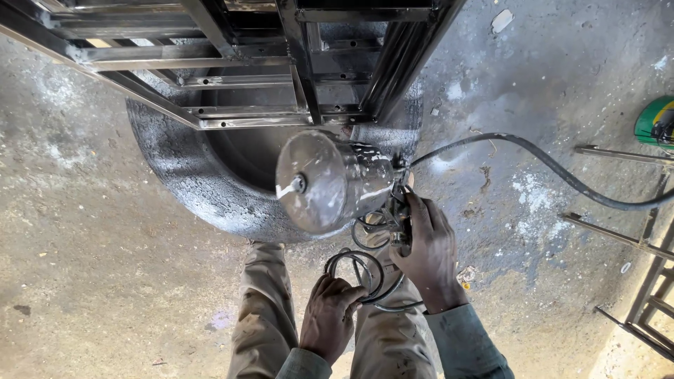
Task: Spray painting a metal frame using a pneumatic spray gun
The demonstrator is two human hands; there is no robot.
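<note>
My right hand grips the handle of a paint spray gun with a round metal cup spattered in silver paint. A black air hose runs from the gun off to the right. My left hand is closed around coiled loops of hose just below the gun, above my trousers. The gun points at a silver-painted metal frame resting on a paint-coated tyre.
Concrete floor stained with paint overspray lies all around. More metal frame bars stand at the right edge. A green object sits at the far right. My legs in tan trousers are at the bottom centre.
</note>
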